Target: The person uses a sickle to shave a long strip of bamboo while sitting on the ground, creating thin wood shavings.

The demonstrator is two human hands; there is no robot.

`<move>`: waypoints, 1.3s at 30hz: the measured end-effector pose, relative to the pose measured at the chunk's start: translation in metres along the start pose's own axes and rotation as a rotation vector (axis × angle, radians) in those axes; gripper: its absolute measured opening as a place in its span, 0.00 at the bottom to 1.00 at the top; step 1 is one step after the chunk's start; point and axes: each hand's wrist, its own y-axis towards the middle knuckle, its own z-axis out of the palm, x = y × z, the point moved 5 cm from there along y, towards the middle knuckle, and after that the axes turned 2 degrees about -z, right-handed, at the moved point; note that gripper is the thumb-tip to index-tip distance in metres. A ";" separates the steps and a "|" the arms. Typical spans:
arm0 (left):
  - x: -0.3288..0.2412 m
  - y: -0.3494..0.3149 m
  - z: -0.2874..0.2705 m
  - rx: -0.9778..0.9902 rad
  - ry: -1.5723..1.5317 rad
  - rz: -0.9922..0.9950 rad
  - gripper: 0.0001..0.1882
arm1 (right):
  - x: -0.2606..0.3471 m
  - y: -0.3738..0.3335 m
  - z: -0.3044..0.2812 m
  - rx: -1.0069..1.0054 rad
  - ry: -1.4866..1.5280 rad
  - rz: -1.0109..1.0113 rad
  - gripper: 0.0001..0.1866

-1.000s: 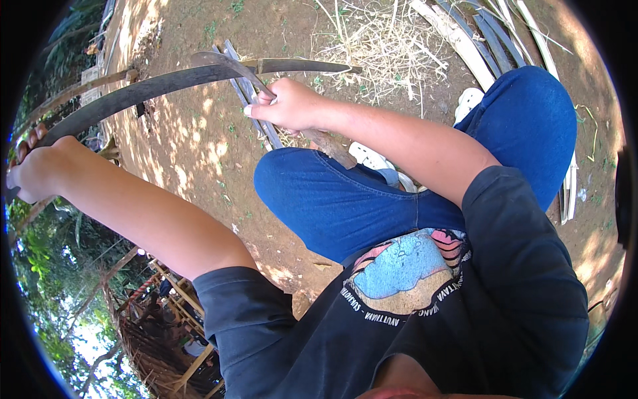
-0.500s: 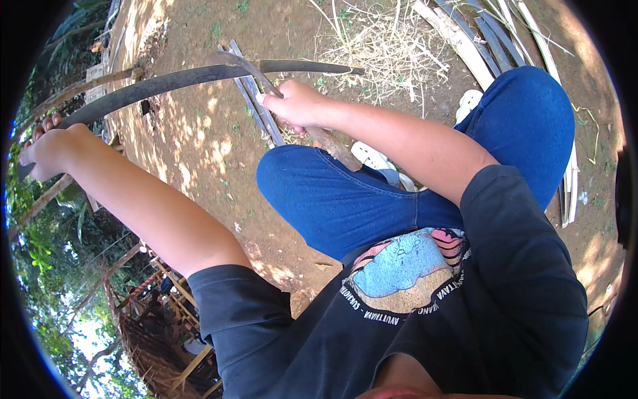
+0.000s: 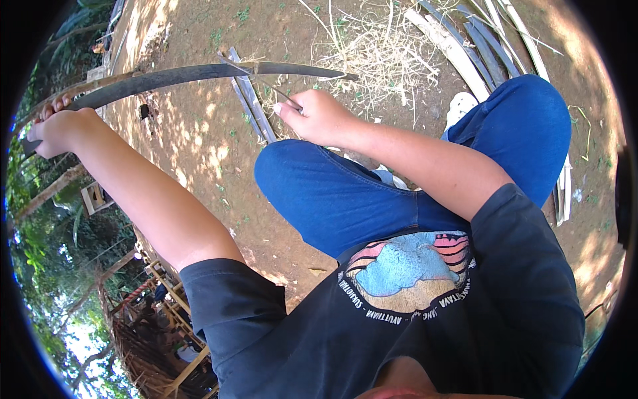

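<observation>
A long, dark, curved strip of split bamboo (image 3: 159, 81) reaches from the far left across the upper middle. Its far left end is gripped by my left hand (image 3: 56, 130), fingers wrapped round it. My right hand (image 3: 320, 118) is closed round a knife (image 3: 278, 89), whose blade looks thin and nearly edge-on. The blade meets the strip right of its middle. Right of that contact, a pale sliver shows along the strip's lower edge near its tip. The knife's handle is hidden by my right hand and forearm.
Pale shavings (image 3: 392, 60) lie heaped on the dirt ground beyond my right hand. Several dark and pale strips (image 3: 488, 50) lie at the upper right. Dark slats (image 3: 249, 100) lie under the held strip. My bent knees (image 3: 319, 193) are below my right forearm.
The knife has turned from showing its broad blade to nearly edge-on, and its wooden handle has gone from sight. A pale sliver now shows near the strip's tip. My left hand keeps its grip.
</observation>
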 end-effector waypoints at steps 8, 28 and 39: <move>-0.011 -0.012 0.009 0.064 -0.038 -0.003 0.15 | 0.037 0.007 0.007 0.018 0.036 -0.197 0.24; -0.017 0.003 -0.002 0.038 0.032 0.018 0.14 | -0.043 0.024 0.014 0.220 0.045 0.156 0.23; -0.011 0.048 -0.003 0.530 -0.363 -0.225 0.15 | -0.051 0.042 0.007 0.155 -0.025 0.178 0.21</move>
